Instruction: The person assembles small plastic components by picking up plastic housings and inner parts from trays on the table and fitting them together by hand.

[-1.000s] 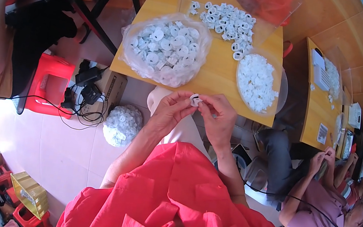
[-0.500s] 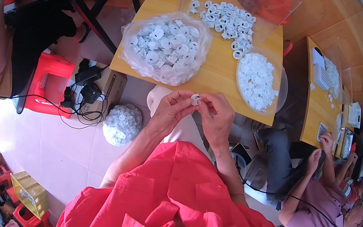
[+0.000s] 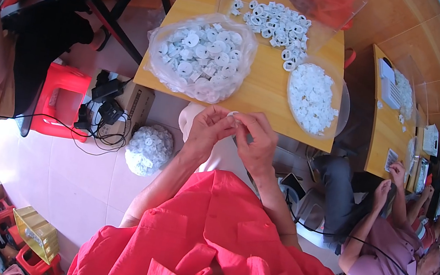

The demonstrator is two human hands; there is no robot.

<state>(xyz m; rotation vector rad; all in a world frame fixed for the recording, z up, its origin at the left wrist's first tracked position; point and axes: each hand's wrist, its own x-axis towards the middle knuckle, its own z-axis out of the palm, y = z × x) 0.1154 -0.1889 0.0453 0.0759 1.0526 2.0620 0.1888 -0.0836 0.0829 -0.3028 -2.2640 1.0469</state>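
A small white plastic part [image 3: 232,115] is pinched between the fingertips of both my hands, just off the table's near edge; the fingers cover most of it. My left hand [image 3: 207,130] grips it from one side, closed at thumb and forefinger. From the other side my right hand [image 3: 255,142] presses on it, also closed. Beyond my left hand, an open clear plastic bag [image 3: 154,64] is full of white round parts [image 3: 201,53]. To the right, a shallow oval tray [image 3: 289,99] holds a heap of tiny white pieces [image 3: 312,97].
White round pieces with dark slots [image 3: 275,22] lie spread over the far part of the yellow table [image 3: 263,81]. A filled bag [image 3: 149,149] and a red stool [image 3: 55,105] stand on the floor at left. A co-worker [image 3: 386,250] sits at right by another table.
The part between my fingertips has turned and shows less now. My right hand has shifted slightly left, its fingers closer over the part.
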